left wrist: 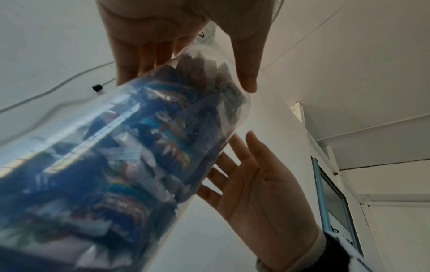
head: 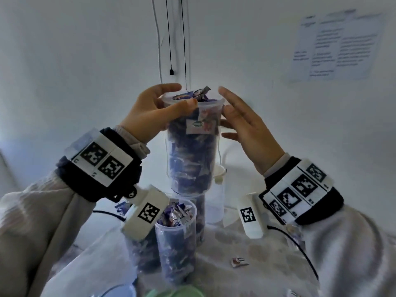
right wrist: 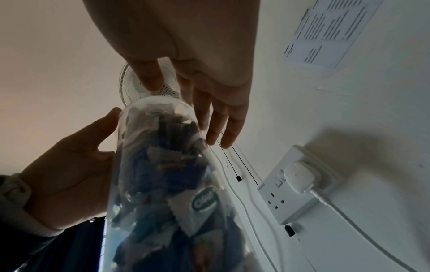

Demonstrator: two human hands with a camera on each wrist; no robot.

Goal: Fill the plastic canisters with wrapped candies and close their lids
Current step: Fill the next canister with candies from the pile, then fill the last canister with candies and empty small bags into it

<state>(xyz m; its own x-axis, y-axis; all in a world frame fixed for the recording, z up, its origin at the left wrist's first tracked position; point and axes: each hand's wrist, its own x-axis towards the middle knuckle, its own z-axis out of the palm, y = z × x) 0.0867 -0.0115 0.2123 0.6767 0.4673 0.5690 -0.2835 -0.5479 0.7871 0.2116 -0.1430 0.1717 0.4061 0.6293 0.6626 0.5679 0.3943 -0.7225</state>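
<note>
A tall clear canister (head: pixel 190 151) packed with blue wrapped candies (head: pixel 201 93) stands lidless on top of another filled canister (head: pixel 200 215). Some candies poke above its rim. My left hand (head: pixel 158 112) grips the rim, thumb on the near side and fingers over the far side. My right hand (head: pixel 242 125) is open, its straight fingers lying along the canister's right wall near the top. The left wrist view shows the canister (left wrist: pixel 130 156) between the left hand (left wrist: pixel 163 36) and the right palm (left wrist: pixel 256 193). The right wrist view shows the canister (right wrist: pixel 167 184), right hand (right wrist: pixel 209 82) and left hand (right wrist: pixel 69 174).
An open candy-filled canister (head: pixel 175 232) stands in front, another (head: pixel 141 254) to its left. An empty clear canister (head: pixel 216 202) stands behind right. One loose candy (head: pixel 239 261) lies on the patterned tablecloth. A green lid (head: pixel 175 292) shows at the bottom edge. The wall is close behind.
</note>
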